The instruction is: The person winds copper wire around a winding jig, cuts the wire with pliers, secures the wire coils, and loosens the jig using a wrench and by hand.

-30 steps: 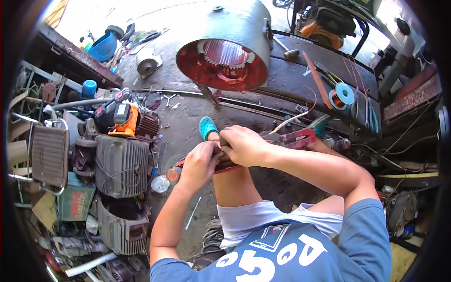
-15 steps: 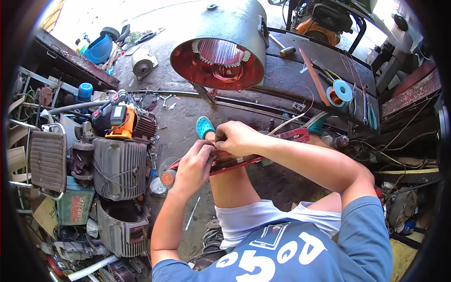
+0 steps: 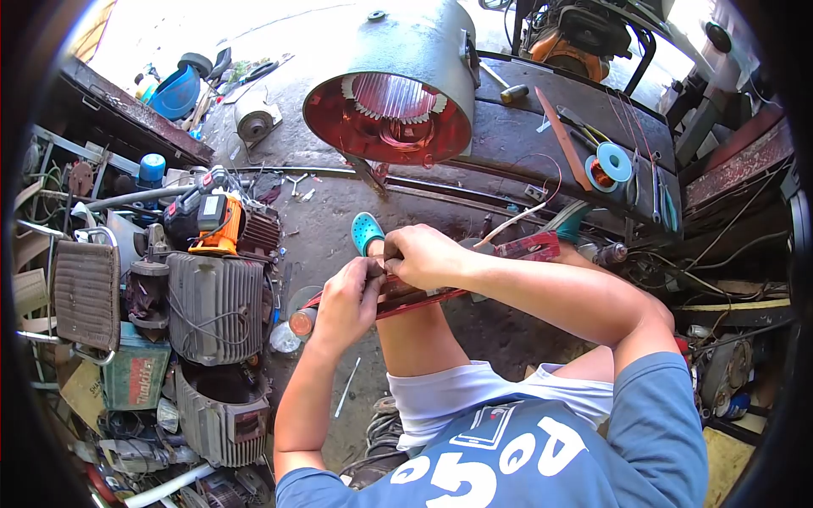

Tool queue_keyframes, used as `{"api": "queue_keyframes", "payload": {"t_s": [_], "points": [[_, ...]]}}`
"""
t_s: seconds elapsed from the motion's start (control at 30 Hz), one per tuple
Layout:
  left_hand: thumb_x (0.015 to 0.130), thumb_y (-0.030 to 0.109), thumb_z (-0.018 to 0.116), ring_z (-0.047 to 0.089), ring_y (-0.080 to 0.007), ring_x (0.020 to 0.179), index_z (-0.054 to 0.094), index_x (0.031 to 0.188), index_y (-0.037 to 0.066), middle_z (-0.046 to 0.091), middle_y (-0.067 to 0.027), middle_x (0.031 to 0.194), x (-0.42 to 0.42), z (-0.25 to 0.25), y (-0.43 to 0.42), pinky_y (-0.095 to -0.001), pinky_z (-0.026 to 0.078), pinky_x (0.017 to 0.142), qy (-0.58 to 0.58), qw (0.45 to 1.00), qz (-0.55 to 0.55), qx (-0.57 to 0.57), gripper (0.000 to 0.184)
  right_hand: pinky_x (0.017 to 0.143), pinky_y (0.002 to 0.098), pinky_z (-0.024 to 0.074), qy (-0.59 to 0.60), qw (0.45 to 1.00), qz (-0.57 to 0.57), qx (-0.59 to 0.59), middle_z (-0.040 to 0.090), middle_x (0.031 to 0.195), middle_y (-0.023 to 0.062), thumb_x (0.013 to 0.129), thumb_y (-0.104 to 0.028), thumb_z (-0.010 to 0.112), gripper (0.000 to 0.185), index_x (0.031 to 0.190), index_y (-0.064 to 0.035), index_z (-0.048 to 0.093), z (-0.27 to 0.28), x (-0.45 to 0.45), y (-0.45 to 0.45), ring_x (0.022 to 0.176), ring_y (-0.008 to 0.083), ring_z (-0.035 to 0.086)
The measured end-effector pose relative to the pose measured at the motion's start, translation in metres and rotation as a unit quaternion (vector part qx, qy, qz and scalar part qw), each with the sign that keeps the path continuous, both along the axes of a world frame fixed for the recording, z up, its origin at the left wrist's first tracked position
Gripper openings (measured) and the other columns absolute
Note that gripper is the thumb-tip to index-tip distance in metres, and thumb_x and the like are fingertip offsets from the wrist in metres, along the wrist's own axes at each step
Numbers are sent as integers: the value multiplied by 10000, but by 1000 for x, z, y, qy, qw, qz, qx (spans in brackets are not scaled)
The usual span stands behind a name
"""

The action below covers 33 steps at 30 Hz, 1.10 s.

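You have a mostly bare strip of floor (image 3: 326,241) between your sandal (image 3: 366,230) and the metal casings (image 3: 216,305) stacked on your left; ahead, the drum (image 3: 402,46) overhangs with its open rim facing you, and the tabletop (image 3: 512,127) edge runs off to the right. The bar (image 3: 411,298) lies slantwise across your leg, beneath both hands. Since a second ago, your hands and the bar sit slightly farther left in view, and more of its dark length shows. Your left hand (image 3: 345,298) and right hand (image 3: 423,256) meet over it, fingers curled inward; you cannot tell how tightly they close or what they pinch, as the knuckles cover the fingertips. Your right forearm (image 3: 542,284) hides part of the bar, and the picture's rim is dark.
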<state>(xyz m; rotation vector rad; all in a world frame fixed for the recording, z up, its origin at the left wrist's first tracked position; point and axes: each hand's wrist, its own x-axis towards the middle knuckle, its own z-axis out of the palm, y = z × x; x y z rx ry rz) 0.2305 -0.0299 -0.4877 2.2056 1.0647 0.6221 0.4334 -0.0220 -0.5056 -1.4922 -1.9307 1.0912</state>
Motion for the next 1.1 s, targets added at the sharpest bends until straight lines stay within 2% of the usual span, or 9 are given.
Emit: {"api": "queue_keyframes", "payload": {"t_s": [0.1, 0.3, 0.4, 0.5, 0.6, 0.7, 0.8, 0.97, 1.1], "points": [[907, -39, 679, 714, -285, 738, 606, 992, -41, 697, -186, 855, 2, -3, 2, -369, 551, 659, -2, 999, 7, 49, 113, 916, 528, 527, -6, 1000, 0, 30, 717, 997, 270, 860, -160, 665, 224, 958, 36, 706, 1, 0, -3, 1027, 446, 682], [903, -36, 671, 714, -254, 727, 594, 986, -43, 687, -184, 843, 8, 3, 0, -352, 545, 646, 5, 999, 38, 39, 114, 930, 524, 498, 9, 990, 9, 140, 670, 998, 211, 908, -137, 621, 127, 927, -12, 630, -6, -2, -18, 1050, 419, 640], [901, -34, 669, 713, -257, 724, 592, 993, -45, 684, -185, 843, 8, 2, -1, -345, 542, 640, -4, 999, 42, 16, 121, 913, 507, 495, -1, 983, 30, 182, 662, 985, 181, 900, -137, 638, 112, 916, -27, 627, -7, -3, -20, 1028, 398, 638], [915, -13, 631, 674, -429, 797, 567, 961, -34, 666, -235, 874, 10, 1, 0, -465, 523, 703, -22, 999, 41, -18, 82, 883, 487, 500, -16, 976, 58, 208, 664, 982, 153, 856, -125, 672, 103, 896, -35, 640, -4, -1, -22, 1019, 372, 640], [909, -21, 649, 705, -241, 723, 598, 996, -43, 688, -178, 847, 7, -5, 4, -345, 542, 648, -11, 999, 30, 9, 103, 865, 452, 506, -53, 963, 105, 243, 661, 979, 107, 784, -108, 708, 120, 876, -50, 657, 3, 3, -24, 1045, 313, 632], [904, -15, 654, 709, -238, 739, 594, 988, -40, 690, -177, 852, 8, -8, 4, -352, 544, 658, -22, 999, 39, 9, 107, 851, 406, 509, -117, 928, 170, 310, 645, 992, 49, 719, -115, 726, 179, 888, -70, 688, 6, 7, -29, 1068, 239, 607], [894, -18, 658, 704, -236, 736, 592, 988, -41, 690, -179, 857, 6, -13, 6, -352, 545, 661, -26, 998, 53, -17, 117, 818, 389, 490, -114, 918, 159, 345, 590, 909, 75, 734, -116, 725, 133, 845, -84, 660, 9, 12, -32, 938, 253, 593], [892, -15, 667, 680, -265, 726, 585, 965, -31, 677, -169, 845, 5, -12, 4, -368, 533, 667, -22, 998, 50, 22, 110, 881, 488, 535, -24, 990, 71, 121, 671, 996, 195, 907, -161, 670, 204, 1003, -4, 758, 25, 16, -19, 977, 421, 666], [887, -17, 672, 674, -301, 737, 579, 951, -27, 667, -169, 846, 6, -9, 2, -385, 525, 675, -22, 998, 49, 17, 113, 843, 456, 557, -91, 992, 82, 29, 729, 956, 196, 855, -195, 717, 230, 982, -15, 782, 22, 18, 4, 926, 381, 708]]}}
